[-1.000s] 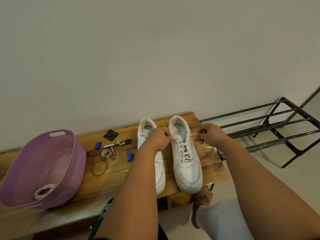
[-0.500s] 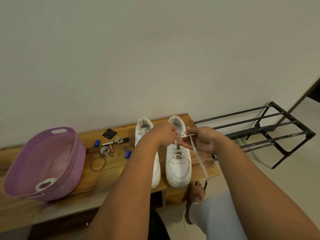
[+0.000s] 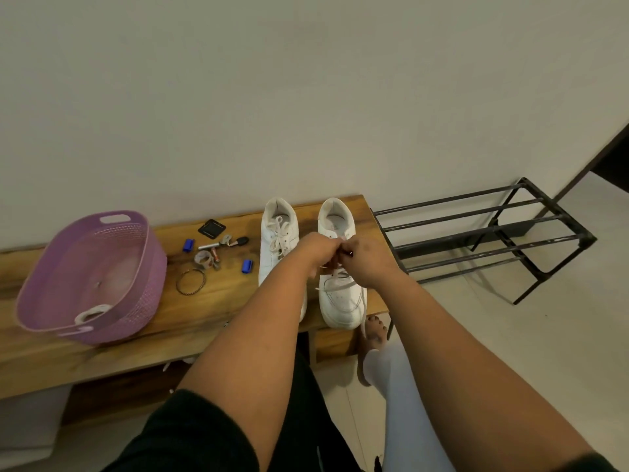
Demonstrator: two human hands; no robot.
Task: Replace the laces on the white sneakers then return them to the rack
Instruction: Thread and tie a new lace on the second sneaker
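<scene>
Two white sneakers stand side by side on the wooden bench (image 3: pixel 211 301), toes toward me. The left sneaker (image 3: pixel 277 240) shows a tied white lace. Over the tongue of the right sneaker (image 3: pixel 342 301) my left hand (image 3: pixel 318 250) and my right hand (image 3: pixel 366 264) meet, fingers curled, pinching the white lace (image 3: pixel 342 286) between them. A loose end of that lace hangs over the bench's front edge beside the toe. The black metal rack (image 3: pixel 483 240) stands on the floor to the right, its bars bare.
A purple plastic basket (image 3: pixel 136 301) with a white coil inside sits at the bench's left. Small items lie between it and the sneakers: blue clips (image 3: pixel 188 245), batteries, a key, a wire ring (image 3: pixel 191 282), a black square pad (image 3: pixel 211 228). A bare foot (image 3: pixel 374 332) rests under the bench end.
My hands have come together over the right sneaker's tongue. The lace that my right hand held out toward me now lies lower across the shoe. The view has pulled back.
</scene>
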